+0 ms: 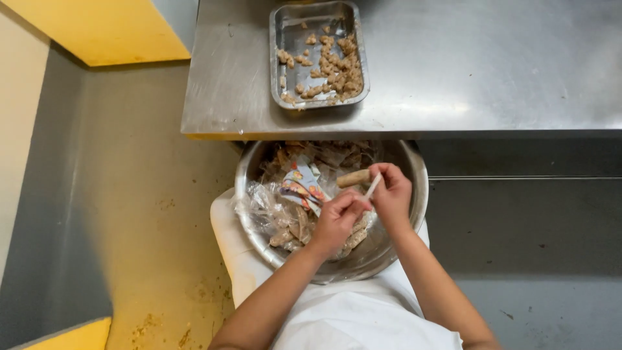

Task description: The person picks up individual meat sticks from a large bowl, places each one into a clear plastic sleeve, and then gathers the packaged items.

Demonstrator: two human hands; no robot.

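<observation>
My right hand [392, 192] holds a small tan sausage-like piece [354, 178] over a large round steel bowl [414, 170] resting on my lap. My left hand [338, 219] pinches a thin white strip [374, 186] that runs up to the piece, the two hands touching each other. The bowl holds crumpled clear and coloured wrappers [299, 188] and more tan pieces [289, 231]. Its far rim is hidden under the table edge.
A steel table [486, 65] stands ahead with a rectangular metal tray [279, 58] of brown food bits [335, 63]. A white apron [350, 317] covers my lap. Grey and yellow floor [136, 207] lies to the left.
</observation>
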